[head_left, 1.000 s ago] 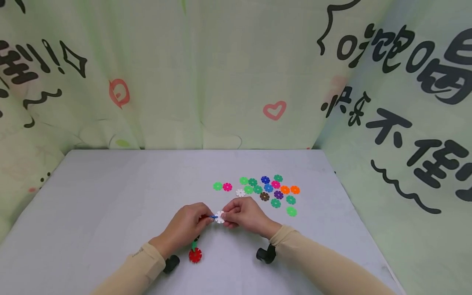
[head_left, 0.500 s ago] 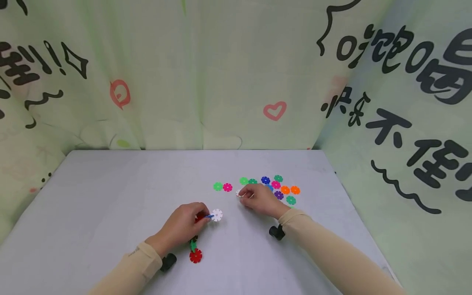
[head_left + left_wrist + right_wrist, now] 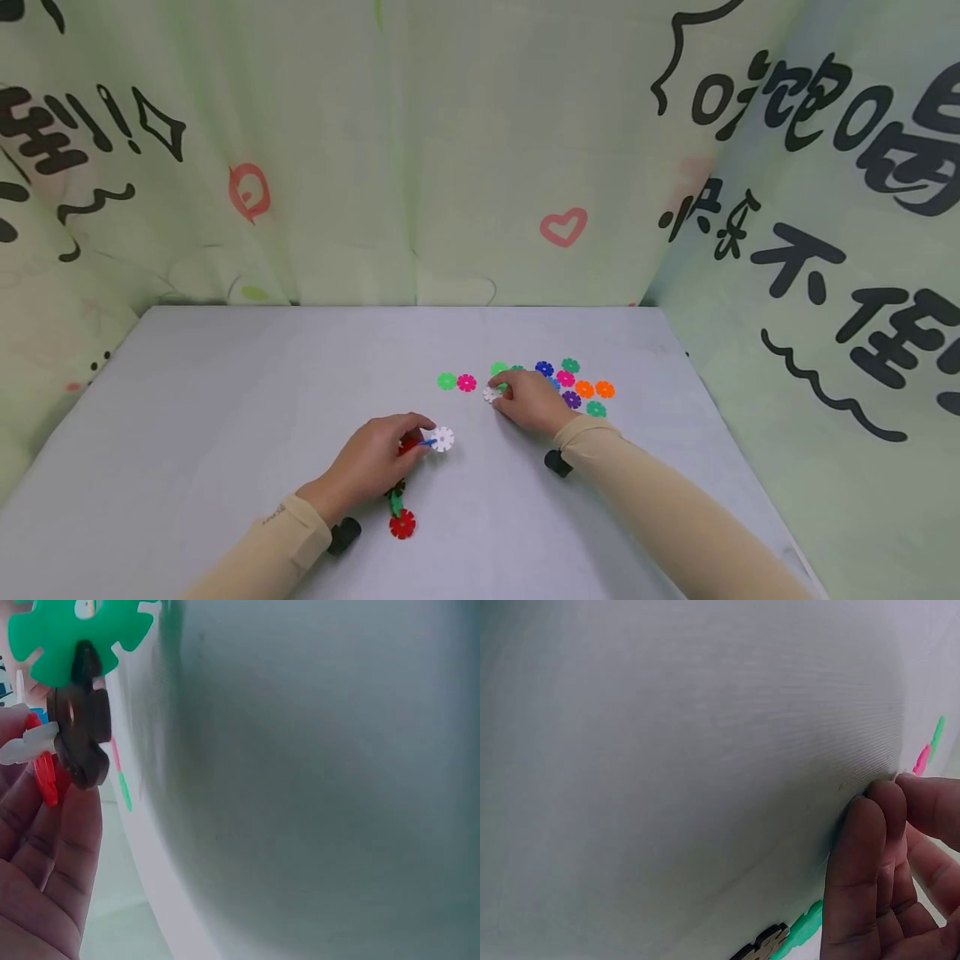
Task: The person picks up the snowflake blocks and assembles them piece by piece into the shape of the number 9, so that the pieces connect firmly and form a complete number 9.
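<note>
Loose white disc (image 3: pixel 490 396) at fingers of right hand (image 3: pixel 531 403), pinch unclear — lies ahead-right of left hand (image 3: pixel 378 457), fingers gripping disc chain (image 3: pixel 397 503).

Table (image 3: pixel 247 367): white top, spreading beneath the left hand (image 3: pixel 375 460) and the right hand (image 3: pixel 534 402).
Light green disc (image 3: pixel 447 381), pink disc (image 3: pixel 467 382): side by side, beyond the left hand.
White disc (image 3: pixel 491 395): touching the right hand.
Orange discs (image 3: pixel 605 389), purple disc (image 3: pixel 572 400): just right of the right hand.
Dark blue disc (image 3: pixel 544 368): just beyond the right hand.
</note>
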{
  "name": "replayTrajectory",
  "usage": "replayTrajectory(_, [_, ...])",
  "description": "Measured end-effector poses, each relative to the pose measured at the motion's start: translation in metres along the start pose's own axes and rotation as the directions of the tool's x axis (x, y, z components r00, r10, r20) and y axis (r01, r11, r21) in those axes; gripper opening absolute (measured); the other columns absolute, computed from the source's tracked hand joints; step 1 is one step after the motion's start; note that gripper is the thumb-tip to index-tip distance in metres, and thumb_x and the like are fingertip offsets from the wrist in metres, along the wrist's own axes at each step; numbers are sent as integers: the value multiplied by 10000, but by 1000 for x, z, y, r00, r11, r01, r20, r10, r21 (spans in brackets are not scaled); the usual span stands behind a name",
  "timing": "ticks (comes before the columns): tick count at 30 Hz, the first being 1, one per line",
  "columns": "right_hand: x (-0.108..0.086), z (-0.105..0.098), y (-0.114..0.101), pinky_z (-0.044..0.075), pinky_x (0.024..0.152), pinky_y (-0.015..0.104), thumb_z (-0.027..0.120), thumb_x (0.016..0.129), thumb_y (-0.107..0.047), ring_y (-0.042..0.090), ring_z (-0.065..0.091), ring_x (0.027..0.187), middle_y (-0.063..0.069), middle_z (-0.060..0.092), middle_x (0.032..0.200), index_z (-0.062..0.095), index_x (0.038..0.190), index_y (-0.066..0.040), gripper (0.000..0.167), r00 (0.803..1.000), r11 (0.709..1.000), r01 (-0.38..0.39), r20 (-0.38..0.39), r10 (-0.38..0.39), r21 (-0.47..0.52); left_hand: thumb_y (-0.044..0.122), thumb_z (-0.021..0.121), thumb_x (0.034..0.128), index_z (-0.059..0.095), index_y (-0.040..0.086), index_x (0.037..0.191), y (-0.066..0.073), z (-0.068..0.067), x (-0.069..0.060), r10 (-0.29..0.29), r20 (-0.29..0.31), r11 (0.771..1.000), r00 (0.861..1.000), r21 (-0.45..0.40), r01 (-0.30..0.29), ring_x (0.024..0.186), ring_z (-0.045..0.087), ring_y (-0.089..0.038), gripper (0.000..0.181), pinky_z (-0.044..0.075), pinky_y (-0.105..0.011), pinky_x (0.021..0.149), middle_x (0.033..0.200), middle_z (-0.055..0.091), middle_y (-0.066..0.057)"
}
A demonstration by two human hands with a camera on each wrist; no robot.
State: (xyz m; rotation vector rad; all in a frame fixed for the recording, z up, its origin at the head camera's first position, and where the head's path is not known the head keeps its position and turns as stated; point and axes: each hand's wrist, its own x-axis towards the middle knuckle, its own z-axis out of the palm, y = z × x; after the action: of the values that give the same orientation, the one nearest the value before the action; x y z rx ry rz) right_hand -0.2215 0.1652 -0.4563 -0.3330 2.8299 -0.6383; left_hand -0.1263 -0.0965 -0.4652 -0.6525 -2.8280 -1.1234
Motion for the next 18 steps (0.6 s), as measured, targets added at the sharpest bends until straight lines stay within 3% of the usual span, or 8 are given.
replayTrajectory(10, [0, 0, 0, 493, 649, 290, 797, 867, -200, 190, 544, 720, 13, 575, 799, 614, 1059, -133, 273, 999, 998, -37, -26, 39, 42, 145, 784, 871, 691, 158, 1183, -1, 1, -1, -1, 2, 1000, 1000, 5, 1, 804, 539, -67, 325, 520, -283, 749, 940, 619, 112])
replayTrajectory(18, [-12, 1, -2, 485, 666, 296, 757, 894, -176, 183, 536, 757, -6, 568, 789, 632, 869, -156, 129, 996, 996, 54, -71, -49, 70, 141, 789, 865, 697, 154, 1193, 1, -1, -1, -21, 9, 1000, 1000, -10, 21, 807, 530, -77, 340, 510, -277, 733, 961, 611, 100])
